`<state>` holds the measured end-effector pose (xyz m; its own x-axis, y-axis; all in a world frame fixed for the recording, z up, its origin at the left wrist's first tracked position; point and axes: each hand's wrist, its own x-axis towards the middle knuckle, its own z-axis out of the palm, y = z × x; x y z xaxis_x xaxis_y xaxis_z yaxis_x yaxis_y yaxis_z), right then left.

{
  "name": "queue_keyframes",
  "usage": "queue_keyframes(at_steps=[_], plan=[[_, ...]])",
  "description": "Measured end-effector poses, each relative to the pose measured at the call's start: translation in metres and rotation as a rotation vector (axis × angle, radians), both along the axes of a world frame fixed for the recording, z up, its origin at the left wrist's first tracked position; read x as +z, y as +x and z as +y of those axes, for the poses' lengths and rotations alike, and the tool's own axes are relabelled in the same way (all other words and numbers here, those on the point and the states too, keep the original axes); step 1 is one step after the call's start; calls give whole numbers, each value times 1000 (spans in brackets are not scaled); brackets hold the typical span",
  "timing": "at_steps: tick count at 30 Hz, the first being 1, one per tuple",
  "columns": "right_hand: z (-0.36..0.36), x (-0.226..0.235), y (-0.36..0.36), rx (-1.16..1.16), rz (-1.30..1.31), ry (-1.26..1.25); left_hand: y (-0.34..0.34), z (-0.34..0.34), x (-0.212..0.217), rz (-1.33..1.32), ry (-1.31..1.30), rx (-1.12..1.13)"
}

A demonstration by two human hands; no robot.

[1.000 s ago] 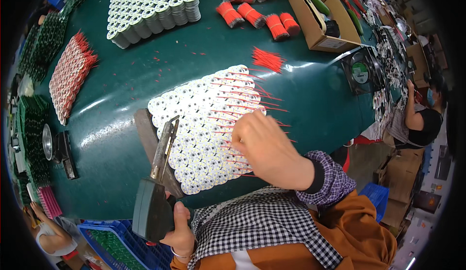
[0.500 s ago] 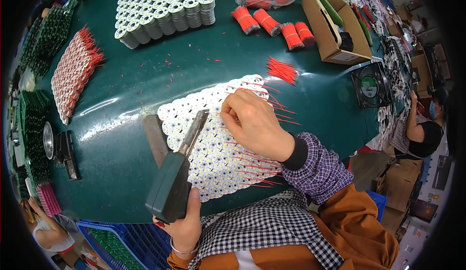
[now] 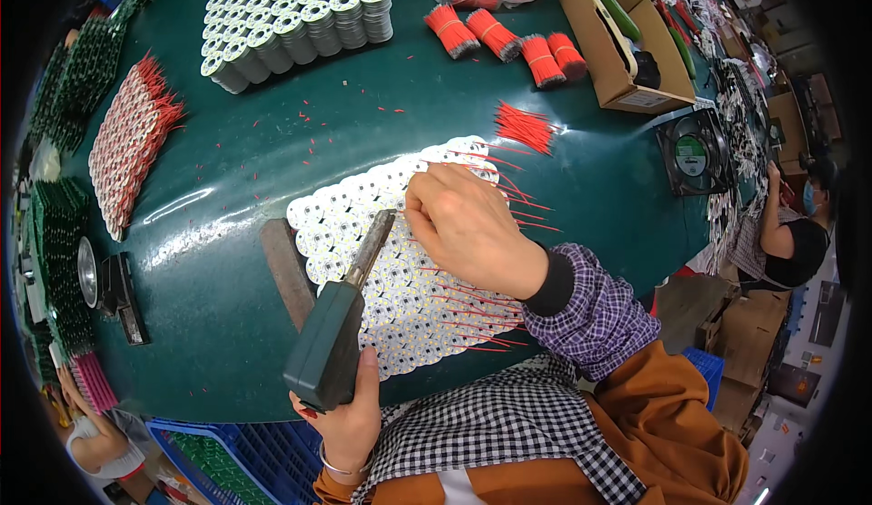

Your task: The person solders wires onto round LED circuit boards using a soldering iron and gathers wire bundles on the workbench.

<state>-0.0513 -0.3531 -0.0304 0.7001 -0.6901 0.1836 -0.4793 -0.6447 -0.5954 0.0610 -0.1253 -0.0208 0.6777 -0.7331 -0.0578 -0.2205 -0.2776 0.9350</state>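
Note:
My left hand (image 3: pixel 343 428) grips the handle of a dark green soldering gun (image 3: pixel 325 343). Its metal tip slants up over a sheet of round white LED boards (image 3: pixel 341 219) on the table. Just right of the tip, my right hand (image 3: pixel 468 228) bends over the sheet with its fingertips pinched together. What lies in the pinch is too small to make out. Thin red wires (image 3: pixel 481 301) stick out from the sheet's right side, partly under my right hand. A dark flat bar (image 3: pixel 289 273) touches or lies close to the sheet's left edge.
Stacked white ring boards (image 3: pixel 295 28), red wire bundles (image 3: pixel 495 34), loose red wires (image 3: pixel 523 128) and a carton (image 3: pixel 627 96) lie beyond. A wired board stack (image 3: pixel 132 155) sits left, a black fan (image 3: pixel 692 155) right. Blue crates (image 3: pixel 263 455) stand below; co-workers are at both sides.
The soldering gun has shifted slightly right and its tip has come closer to my right fingertips. My right hand has moved slightly left. The whole view has shifted a little.

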Motion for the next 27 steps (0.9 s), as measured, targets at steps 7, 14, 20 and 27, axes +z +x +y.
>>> queue_keyframes(at_steps=[7,14,20,27], plan=[[-1,0,1,-4,32,24,0,0,1,20,25,10],[-1,0,2,-6,26,-12,-2,-6,11,6,27,45],[1,-9,1,-27,44,-17,-17,-9,20,244,-114,307],[0,-23,4,-1,-62,-125,-13,-25,42,92,7,106]])
